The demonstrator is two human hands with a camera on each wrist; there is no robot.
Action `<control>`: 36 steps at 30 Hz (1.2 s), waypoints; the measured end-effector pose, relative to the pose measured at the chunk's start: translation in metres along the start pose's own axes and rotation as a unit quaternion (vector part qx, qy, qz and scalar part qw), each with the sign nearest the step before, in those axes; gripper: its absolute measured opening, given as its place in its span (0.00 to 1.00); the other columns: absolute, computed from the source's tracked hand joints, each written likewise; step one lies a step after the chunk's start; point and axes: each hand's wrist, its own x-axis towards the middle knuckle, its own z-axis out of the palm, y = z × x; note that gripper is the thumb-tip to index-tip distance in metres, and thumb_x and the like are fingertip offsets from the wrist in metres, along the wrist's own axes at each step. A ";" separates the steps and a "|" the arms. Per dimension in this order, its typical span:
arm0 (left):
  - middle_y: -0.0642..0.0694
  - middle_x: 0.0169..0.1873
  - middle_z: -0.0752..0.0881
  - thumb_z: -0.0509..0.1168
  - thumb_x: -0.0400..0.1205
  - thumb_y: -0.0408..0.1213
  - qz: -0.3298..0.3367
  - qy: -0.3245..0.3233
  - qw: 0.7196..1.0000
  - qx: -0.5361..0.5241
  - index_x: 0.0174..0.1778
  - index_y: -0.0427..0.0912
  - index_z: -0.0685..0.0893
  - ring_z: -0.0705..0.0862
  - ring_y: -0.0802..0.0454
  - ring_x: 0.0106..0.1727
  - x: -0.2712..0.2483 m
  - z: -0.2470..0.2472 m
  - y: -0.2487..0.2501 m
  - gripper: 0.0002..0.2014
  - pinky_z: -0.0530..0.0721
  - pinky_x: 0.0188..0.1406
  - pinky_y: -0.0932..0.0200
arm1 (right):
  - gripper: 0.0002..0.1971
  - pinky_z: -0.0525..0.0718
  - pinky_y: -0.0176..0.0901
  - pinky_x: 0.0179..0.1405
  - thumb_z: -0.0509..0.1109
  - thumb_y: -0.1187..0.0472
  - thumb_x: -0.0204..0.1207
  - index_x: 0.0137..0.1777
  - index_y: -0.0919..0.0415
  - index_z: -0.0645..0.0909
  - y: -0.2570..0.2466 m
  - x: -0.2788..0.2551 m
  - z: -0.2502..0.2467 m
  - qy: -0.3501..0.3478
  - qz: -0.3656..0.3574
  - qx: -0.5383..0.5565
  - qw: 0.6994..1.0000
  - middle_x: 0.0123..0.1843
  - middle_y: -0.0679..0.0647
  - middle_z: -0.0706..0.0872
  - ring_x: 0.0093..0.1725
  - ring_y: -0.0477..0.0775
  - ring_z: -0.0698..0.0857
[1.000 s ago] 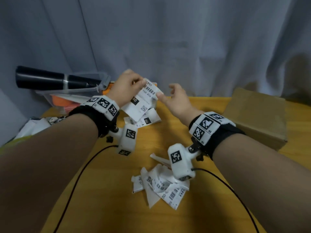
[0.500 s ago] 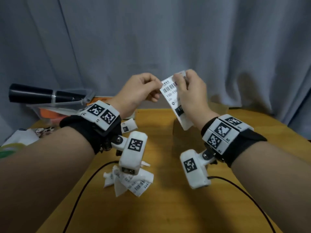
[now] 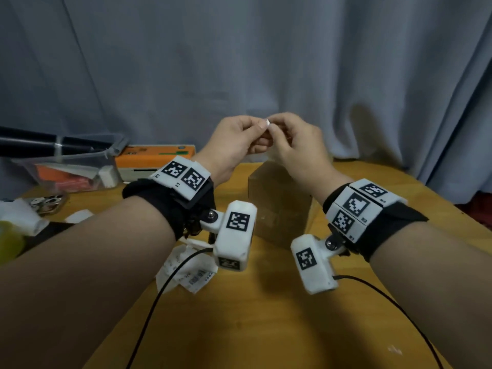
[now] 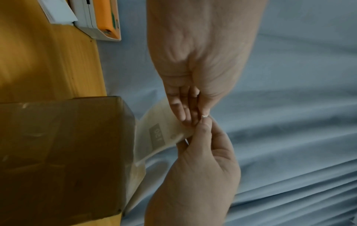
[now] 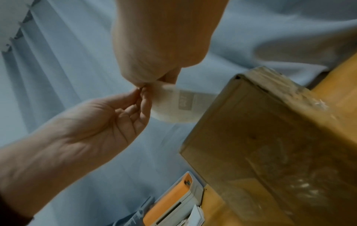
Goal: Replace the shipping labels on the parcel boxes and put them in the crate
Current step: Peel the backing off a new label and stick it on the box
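A white shipping label (image 4: 160, 134) with grey print showing through hangs in the air above a brown cardboard parcel box (image 3: 279, 206). My left hand (image 3: 259, 127) and right hand (image 3: 275, 129) meet fingertip to fingertip and both pinch the label's top corner (image 3: 267, 123). In the left wrist view the left hand (image 4: 190, 117) comes from above and the right hand (image 4: 204, 124) from below. The right wrist view shows the right hand (image 5: 149, 82), the left hand (image 5: 141, 97), the label (image 5: 179, 105) and the box (image 5: 270, 137). Most of the label is hidden behind my hands in the head view.
A pile of crumpled used labels (image 3: 186, 270) lies on the wooden table (image 3: 266, 315) under my left wrist. An orange and white label printer (image 3: 157, 161) stands at the back left. Beside it a clear plastic bin (image 3: 66, 166) carries a black cylinder (image 3: 40, 145). Grey curtain behind.
My hands have lifted the label from the table area and closed together on its top corner. The label's printed face has turned away from the head camera. The box now sits below my hands.
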 end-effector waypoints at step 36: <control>0.53 0.36 0.83 0.64 0.83 0.35 0.072 0.020 0.992 0.096 0.41 0.46 0.83 0.80 0.67 0.37 -0.011 -0.005 -0.004 0.06 0.78 0.40 0.74 | 0.05 0.86 0.54 0.38 0.73 0.58 0.76 0.40 0.53 0.80 -0.008 -0.011 -0.003 -0.016 0.097 0.191 0.977 0.36 0.53 0.87 0.38 0.57 0.86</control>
